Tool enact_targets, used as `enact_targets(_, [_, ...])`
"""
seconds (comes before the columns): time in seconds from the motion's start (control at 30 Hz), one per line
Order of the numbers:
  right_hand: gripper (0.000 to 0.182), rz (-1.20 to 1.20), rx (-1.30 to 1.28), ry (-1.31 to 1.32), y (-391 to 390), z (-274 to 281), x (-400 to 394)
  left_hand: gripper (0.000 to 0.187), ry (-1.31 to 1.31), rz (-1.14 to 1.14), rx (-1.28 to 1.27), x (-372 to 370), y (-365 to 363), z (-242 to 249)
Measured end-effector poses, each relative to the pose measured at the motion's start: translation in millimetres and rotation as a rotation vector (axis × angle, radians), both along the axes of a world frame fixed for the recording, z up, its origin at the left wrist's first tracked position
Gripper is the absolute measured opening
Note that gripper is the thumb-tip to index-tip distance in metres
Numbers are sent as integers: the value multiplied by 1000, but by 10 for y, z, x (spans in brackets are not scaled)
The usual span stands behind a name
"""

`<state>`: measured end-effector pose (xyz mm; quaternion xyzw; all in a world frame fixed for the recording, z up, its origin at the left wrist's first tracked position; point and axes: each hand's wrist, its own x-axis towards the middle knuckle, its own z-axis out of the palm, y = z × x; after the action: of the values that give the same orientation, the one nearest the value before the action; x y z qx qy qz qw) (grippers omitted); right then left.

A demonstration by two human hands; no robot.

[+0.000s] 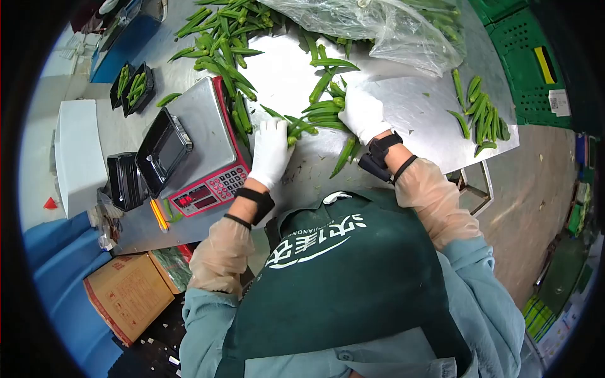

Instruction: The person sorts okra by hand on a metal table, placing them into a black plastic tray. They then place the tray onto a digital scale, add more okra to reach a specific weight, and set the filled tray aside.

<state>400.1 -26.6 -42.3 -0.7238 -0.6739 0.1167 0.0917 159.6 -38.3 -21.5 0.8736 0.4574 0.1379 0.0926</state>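
Note:
White-gloved, my left hand [270,151] is closed at the near end of some okra pods [305,126], by the right edge of the scale. My right hand [363,113], also in a white glove, has its fingers curled against the stem ends of a small row of okra [324,114] on the steel table. Parts of the fingers of both hands are hidden behind the gloves' backs. One loose okra pod [343,157] lies just below my right hand.
A red scale [205,135] carries a black tray [165,151] at its left edge. Stacked trays [123,181] and filled trays [137,89] stand further left. Okra heaps [230,38], a plastic bag [403,31], a small okra pile [484,120] and green crates [526,60] surround the work area.

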Motion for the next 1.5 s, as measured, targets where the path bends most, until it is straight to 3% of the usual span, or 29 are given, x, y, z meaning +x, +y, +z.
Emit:
enact_targets(0.2, [40,41,-31,-22,108,-83,96,25,363,-94,-6,-11,228,-229])
enact_targets(0.33, [47,-49,-219,121,115,279,224,22,320,-132,10,-52,240,-249])
enact_targets(0.37, [53,-98,-121,277,84,311,308,22,270,-143,-1,-68,210,-178])
enact_targets(0.47, [55,-218,-223,254,173,454,486,22,129,-211,-41,16,159,27])
enact_targets(0.6, [34,-96,-223,103,290,158,298,25,119,-287,98,211,174,-297])
enact_targets(0.63, [31,31,84,105,185,171,213,26,138,-295,107,224,191,-385])
enact_targets(0.7, [26,30,32,-197,193,-62,75,29,157,-259,-14,223,198,-366])
enact_targets(0.73, [21,16,123,-213,171,-109,25,32,169,-241,-77,203,185,-359])
enact_targets(0.83, [19,-16,76,-193,203,-129,62,34,129,-163,-166,138,213,-348])
enact_targets(0.97, [18,-16,97,-21,278,-62,243,42,-381,311,-487,174,121,-100])
enact_targets(1.0, [18,-3,69,-10,297,-60,301,40,-741,380,-615,157,128,-199])
enact_targets(1.03, [18,10,43,0,305,-34,336,34,-843,431,-928,118,187,-28])
enact_targets(1.1, [18,28,-5,-33,284,-110,376,32,-1375,439,-1480,124,229,98])
enact_targets(1.13, [19,37,-24,-53,302,-78,392,36,-1457,435,-1610,151,252,114])
enact_targets(1.27, [23,-61,-177,-24,273,155,453,44,-1640,308,-1776,249,208,182])
enact_targets(1.3, [28,-128,-254,18,305,164,526,46,-1665,283,-1771,267,196,210])
enact_targets(1.37, [30,-108,-385,471,306,203,748,48,-1721,233,-1761,305,168,295])
enact_targets(1.43, [22,-91,-320,1110,213,203,793,52,-1743,265,-1747,350,138,324])
enact_targets(1.5, [27,-268,-580,1516,22,748,495,54,-1787,237,-1767,383,136,322])
